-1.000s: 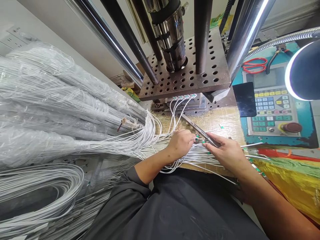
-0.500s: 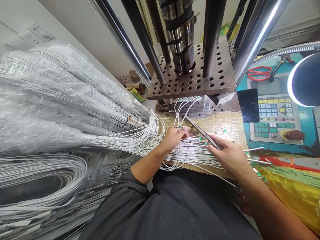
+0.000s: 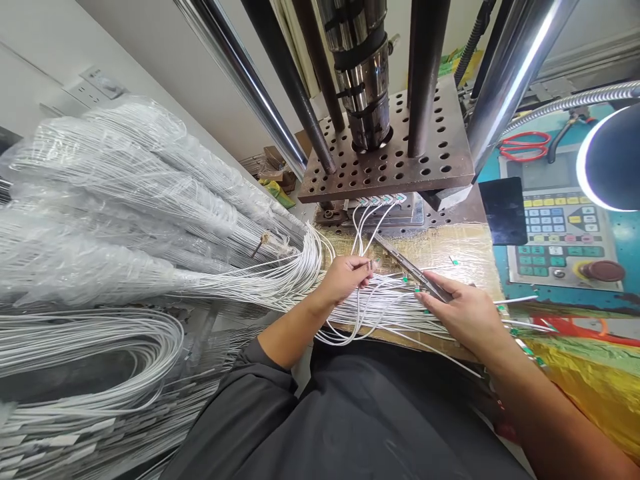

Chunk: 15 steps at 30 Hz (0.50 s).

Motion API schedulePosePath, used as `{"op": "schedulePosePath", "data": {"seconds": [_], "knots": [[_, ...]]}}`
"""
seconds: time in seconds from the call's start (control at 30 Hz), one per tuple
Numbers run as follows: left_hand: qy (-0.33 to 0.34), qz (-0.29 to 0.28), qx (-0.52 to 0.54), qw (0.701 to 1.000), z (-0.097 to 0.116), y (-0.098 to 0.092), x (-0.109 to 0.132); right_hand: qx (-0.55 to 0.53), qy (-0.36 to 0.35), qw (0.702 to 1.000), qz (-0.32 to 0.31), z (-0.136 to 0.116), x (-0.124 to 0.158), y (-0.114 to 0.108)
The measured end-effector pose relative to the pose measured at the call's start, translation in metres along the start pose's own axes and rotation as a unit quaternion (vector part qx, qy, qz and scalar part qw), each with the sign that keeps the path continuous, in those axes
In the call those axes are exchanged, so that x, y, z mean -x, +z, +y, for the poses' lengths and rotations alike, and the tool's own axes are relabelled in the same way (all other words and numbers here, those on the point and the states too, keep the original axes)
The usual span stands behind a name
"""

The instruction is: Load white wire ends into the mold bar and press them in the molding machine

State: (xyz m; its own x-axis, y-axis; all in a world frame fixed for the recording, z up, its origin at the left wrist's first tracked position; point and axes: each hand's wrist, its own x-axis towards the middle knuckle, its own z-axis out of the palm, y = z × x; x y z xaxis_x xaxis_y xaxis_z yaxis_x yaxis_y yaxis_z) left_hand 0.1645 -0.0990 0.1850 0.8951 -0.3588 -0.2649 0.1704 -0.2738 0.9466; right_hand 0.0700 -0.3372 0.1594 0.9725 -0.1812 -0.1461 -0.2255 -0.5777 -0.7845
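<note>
My left hand [image 3: 346, 279] is closed in a pinch on the end of a white cable [image 3: 358, 317]. A small, partly green tip shows at its fingertips, too small to make out well. My right hand [image 3: 467, 313] is wrapped round long metal tweezers [image 3: 409, 267], which point up and left toward the press. Beneath both hands lies a layer of white cables [image 3: 387, 310] with small green ends. Several cables run up from near my left hand to a metal fixture [image 3: 413, 212], where their green and white ends sit in a row.
Above the fixture hangs the press's perforated steel plate [image 3: 395, 172], between metal columns. Plastic-wrapped cable bundles [image 3: 125, 180] fill the left side. At right are a control panel [image 3: 563, 233], red-handled scissors [image 3: 525, 145], a round lamp [image 3: 613, 160] and a yellow bag [image 3: 590, 387].
My left fingers have turned slightly, and the small tip now points to the right. The tweezers stay in my right hand in nearly the same place. The view has shifted a little.
</note>
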Motion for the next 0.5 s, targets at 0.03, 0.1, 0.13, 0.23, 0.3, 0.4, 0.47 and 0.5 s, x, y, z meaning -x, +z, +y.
{"op": "schedulePosePath", "data": {"seconds": [0.03,0.1,0.13,0.23,0.3,0.4,0.47,0.5], "knots": [[0.053,0.010,-0.070,0.996,-0.001,0.001,-0.002,-0.002,0.001,1.000,0.003,0.000,0.000,0.000],[0.162,0.009,-0.204,0.965,-0.001,0.003,-0.006,-0.009,0.008,1.000,0.005,0.001,0.000,0.001],[0.207,-0.003,-0.259,0.943,-0.001,0.004,-0.009,-0.013,0.010,1.000,0.004,0.001,0.000,0.001],[0.273,-0.053,-0.365,0.889,-0.004,0.005,-0.018,-0.021,0.011,1.000,0.001,0.002,-0.001,0.003],[0.278,-0.074,-0.401,0.870,-0.006,0.006,-0.023,-0.022,0.012,1.000,0.001,0.002,-0.001,0.003],[0.274,-0.102,-0.420,0.859,-0.006,0.007,-0.029,-0.017,0.017,1.000,-0.002,0.003,0.000,0.003],[0.269,-0.120,-0.425,0.856,-0.005,0.008,-0.030,-0.010,0.019,1.000,-0.005,0.003,0.000,0.002],[0.264,-0.126,-0.429,0.855,-0.004,0.008,-0.031,-0.007,0.020,1.000,-0.006,0.003,0.000,0.002]]}}
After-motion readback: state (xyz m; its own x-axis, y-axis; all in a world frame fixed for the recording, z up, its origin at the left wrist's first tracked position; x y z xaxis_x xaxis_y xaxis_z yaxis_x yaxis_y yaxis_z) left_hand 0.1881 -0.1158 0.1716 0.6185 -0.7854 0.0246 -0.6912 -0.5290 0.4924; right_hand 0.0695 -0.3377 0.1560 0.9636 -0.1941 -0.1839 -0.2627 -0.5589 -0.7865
